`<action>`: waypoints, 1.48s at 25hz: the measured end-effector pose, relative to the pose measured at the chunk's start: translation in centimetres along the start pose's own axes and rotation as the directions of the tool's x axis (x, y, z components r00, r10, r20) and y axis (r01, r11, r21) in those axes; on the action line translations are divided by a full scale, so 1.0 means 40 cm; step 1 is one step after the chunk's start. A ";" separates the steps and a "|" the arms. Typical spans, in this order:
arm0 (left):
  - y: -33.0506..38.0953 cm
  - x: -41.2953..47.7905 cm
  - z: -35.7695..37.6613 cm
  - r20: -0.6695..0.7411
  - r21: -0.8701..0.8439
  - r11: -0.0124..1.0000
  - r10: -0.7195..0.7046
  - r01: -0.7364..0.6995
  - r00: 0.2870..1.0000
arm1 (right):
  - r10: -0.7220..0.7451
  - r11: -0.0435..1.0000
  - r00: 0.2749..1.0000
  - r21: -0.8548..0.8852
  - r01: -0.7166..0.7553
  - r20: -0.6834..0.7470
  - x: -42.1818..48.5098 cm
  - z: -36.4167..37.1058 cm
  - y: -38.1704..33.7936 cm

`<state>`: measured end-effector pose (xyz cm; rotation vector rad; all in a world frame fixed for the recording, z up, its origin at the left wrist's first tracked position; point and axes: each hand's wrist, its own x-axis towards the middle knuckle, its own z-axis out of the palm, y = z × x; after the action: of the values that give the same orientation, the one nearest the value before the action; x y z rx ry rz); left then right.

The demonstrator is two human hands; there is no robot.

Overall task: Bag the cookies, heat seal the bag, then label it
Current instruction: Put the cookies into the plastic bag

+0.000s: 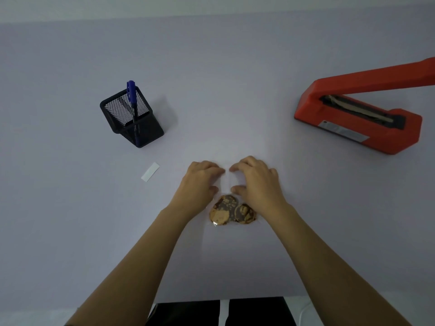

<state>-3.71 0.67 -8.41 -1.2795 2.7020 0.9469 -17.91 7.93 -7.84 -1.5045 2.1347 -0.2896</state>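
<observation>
Head view. Bagging stage, close to done by the look of it: cookies (222, 211) at lower centre, under glossy film, just below the hands. Left hand (200, 182) and right hand (255, 182) side by side at centre frame, fingertips nearly touching. Fingers curled down, seemingly pinching the upper part of the clear bag (226, 181) between thumbs and fingertips; hard to be sure with so faint a film. Probably flattening or closing the mouth.

Next, as a judgement: lifting the bag with its mouth kept flat and carrying it to the heat sealer (357, 114) at the right of the frame, arm raised, sealing strip bare. Calls for a firm, level hold, lest the cookies slide out.

Wide stretch of lilac tabletop (235, 90) between hands and sealer: room for a straight carry. White label (150, 172) left of the hands, well apart. Mesh pen holder (131, 118) with blue marker (131, 97) at upper left, out of the way. Near table edge at the bottom of the frame, well below the cookies.
</observation>
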 end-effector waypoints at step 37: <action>-0.010 -0.016 -0.001 -0.039 -0.351 0.934 -0.087 0.068 0.995 | 0.356 0.861 0.925 0.430 -0.270 -0.132 -0.010 0.033 -0.015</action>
<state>-3.02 0.91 -8.42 -1.4705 2.5768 1.4539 -16.64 8.22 -8.56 -0.9037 2.2586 -0.7477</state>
